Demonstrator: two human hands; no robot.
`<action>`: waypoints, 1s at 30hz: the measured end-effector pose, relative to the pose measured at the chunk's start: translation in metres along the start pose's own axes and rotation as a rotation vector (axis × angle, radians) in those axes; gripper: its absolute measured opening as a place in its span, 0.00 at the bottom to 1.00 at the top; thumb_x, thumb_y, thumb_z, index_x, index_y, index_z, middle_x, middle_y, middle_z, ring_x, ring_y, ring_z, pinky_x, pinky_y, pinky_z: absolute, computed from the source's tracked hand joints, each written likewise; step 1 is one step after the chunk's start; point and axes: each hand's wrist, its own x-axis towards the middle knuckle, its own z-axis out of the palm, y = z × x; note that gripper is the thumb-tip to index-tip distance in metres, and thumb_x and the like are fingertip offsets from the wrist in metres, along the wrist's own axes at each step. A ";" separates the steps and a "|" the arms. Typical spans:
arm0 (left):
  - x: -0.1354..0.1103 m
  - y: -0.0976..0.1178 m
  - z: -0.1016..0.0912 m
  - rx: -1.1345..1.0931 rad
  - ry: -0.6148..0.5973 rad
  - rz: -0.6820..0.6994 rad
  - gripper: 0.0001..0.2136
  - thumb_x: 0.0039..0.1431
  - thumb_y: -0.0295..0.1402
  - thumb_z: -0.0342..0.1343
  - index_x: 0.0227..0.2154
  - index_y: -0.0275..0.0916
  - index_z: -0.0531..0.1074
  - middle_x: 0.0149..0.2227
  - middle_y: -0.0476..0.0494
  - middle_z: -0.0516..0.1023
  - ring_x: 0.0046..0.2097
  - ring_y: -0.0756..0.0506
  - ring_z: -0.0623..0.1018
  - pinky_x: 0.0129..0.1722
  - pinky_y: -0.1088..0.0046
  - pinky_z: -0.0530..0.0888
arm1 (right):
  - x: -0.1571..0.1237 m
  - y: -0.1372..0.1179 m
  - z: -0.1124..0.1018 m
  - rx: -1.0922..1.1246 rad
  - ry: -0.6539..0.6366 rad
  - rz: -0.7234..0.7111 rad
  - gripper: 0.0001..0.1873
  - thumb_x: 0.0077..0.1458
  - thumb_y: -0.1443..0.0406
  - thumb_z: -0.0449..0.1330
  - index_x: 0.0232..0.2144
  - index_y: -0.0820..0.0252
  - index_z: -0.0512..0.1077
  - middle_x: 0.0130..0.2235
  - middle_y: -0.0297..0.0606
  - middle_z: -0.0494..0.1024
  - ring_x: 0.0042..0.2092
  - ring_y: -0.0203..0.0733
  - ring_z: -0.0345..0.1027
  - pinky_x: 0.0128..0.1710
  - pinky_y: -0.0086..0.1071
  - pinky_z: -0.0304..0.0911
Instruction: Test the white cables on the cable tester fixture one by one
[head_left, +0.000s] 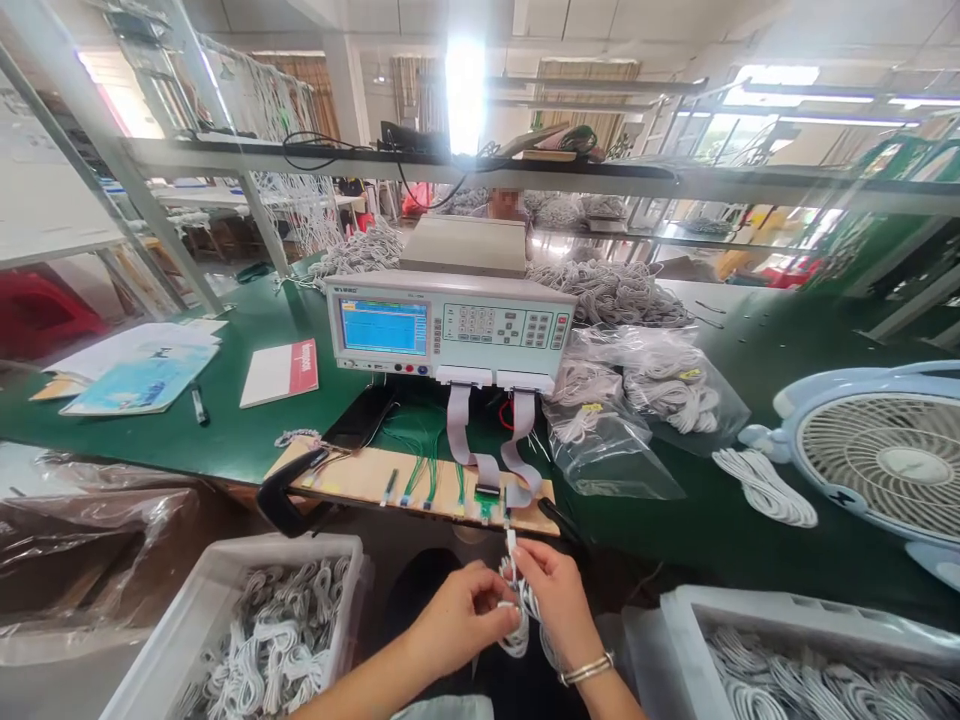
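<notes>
My right hand (556, 592), with a bracelet on its wrist, pinches a white cable just behind its plug (511, 543). The plug points up at the front edge of the wooden board (442, 492), near a small green circuit board (487, 504) joined to grey ribbon cables (459, 420). Whether the plug touches a socket there I cannot tell. My left hand (474, 612) has its fingers curled on the coiled white cable (514, 640), which hangs between both hands. Behind the board stands a tester (480, 325) with a lit blue screen.
Bins of coiled cables stand at left (346, 560) and right (682, 620). A black clamp (289, 495) grips the board's left end. Bagged cables (611, 425), a loose cable coil (765, 487) and a fan (892, 465) lie to the right; a notebook (279, 375) and marker (199, 405) left.
</notes>
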 end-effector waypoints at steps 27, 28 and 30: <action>0.032 -0.009 -0.010 -0.796 0.242 -0.346 0.09 0.40 0.33 0.58 0.19 0.33 0.65 0.18 0.50 0.69 0.17 0.59 0.63 0.15 0.87 0.60 | -0.003 0.007 -0.009 0.083 0.038 0.009 0.13 0.40 0.59 0.60 0.28 0.64 0.73 0.22 0.37 0.74 0.25 0.40 0.65 0.26 0.31 0.60; 0.032 -0.010 -0.007 -0.818 0.260 -0.344 0.09 0.40 0.33 0.58 0.20 0.33 0.65 0.18 0.51 0.68 0.17 0.59 0.63 0.16 0.88 0.61 | -0.005 0.008 -0.009 0.090 0.038 0.021 0.13 0.40 0.59 0.60 0.28 0.63 0.73 0.22 0.36 0.74 0.25 0.40 0.65 0.26 0.30 0.59; 0.031 -0.010 -0.002 -0.893 0.305 -0.329 0.10 0.41 0.34 0.58 0.21 0.33 0.65 0.19 0.51 0.69 0.18 0.60 0.64 0.18 0.88 0.62 | -0.007 0.011 -0.007 0.118 0.026 0.049 0.13 0.40 0.59 0.60 0.28 0.62 0.73 0.22 0.35 0.74 0.25 0.39 0.65 0.26 0.30 0.59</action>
